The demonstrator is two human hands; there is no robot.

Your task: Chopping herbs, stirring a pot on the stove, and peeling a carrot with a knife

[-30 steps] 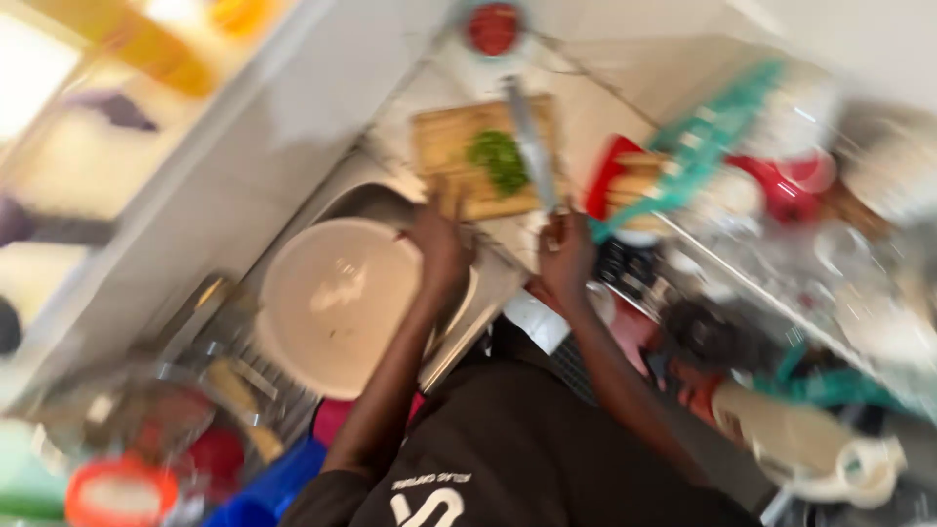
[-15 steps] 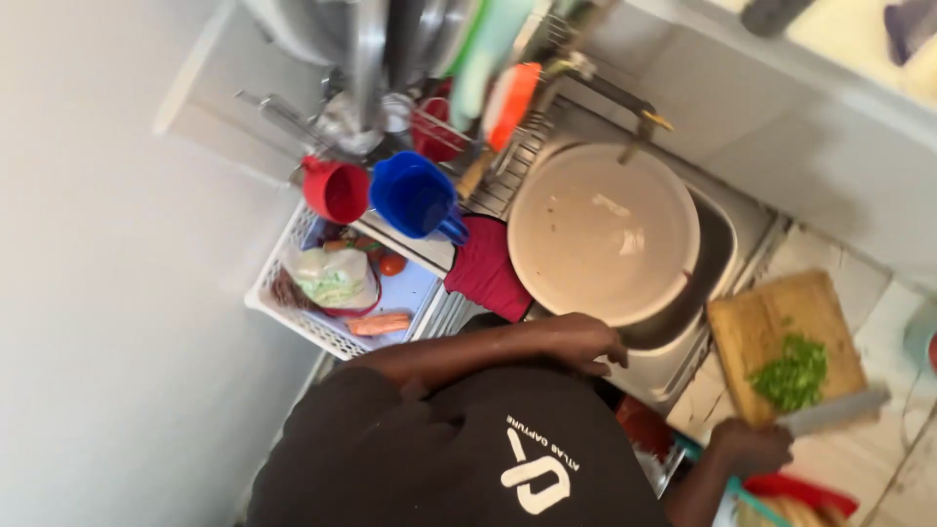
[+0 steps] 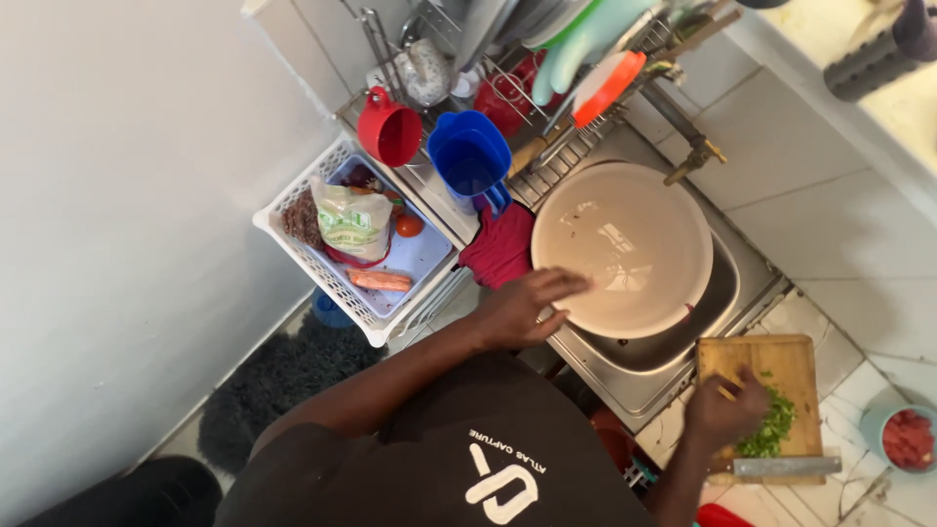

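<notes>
Wooden board (image 3: 756, 363) w/ chopped greens (image 3: 771, 429): your right hand (image 3: 724, 415) rests open on it, left hand (image 3: 522, 309) open on basin (image 3: 625, 249) rim. Nothing's gripped yet.

Counts at the sink

Two hands (image 3: 527, 310) (image 3: 724, 415), one basin (image 3: 625, 249) in the sink, one chopping board (image 3: 761, 371) with one knife (image 3: 781, 467), two jugs, red (image 3: 388, 130) and blue (image 3: 470, 156), one white basket (image 3: 312, 263), one carrot (image 3: 379, 280), one tomato (image 3: 409, 225).

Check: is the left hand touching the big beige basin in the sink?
Touching. Head view shows the left hand with fingers resting on the beige basin rim.
</notes>
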